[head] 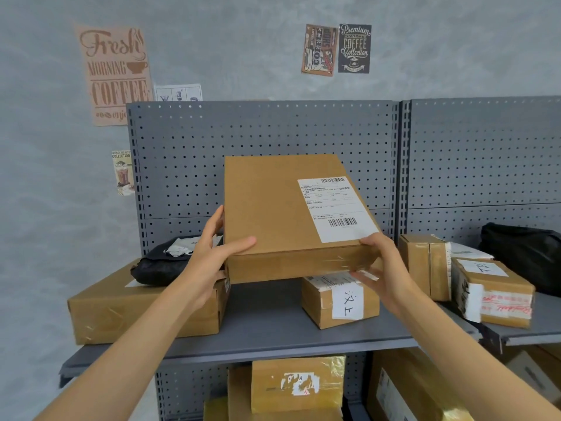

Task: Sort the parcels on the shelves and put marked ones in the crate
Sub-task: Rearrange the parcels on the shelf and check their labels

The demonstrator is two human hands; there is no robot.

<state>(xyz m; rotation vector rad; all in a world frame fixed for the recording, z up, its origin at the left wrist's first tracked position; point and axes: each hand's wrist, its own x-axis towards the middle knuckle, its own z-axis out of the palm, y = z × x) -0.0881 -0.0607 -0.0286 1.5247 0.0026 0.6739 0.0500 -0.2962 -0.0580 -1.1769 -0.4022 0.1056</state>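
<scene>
- The left hand point(209, 256) and right hand point(384, 268) each had a closed grip on a flat cardboard parcel point(273, 214), thumbs on top and fingers under its near corners.
- The parcel was held tilted above the grey shelf point(267, 323), its white shipping label point(335, 209) facing up.
- Under it sat a small box with a handwritten label point(341, 302); to the left, a large box point(145, 311) carried a black bag point(164, 262).
- Behind stood a grey pegboard point(267, 141), and coffee posters point(113, 74) hung on the wall.
</scene>
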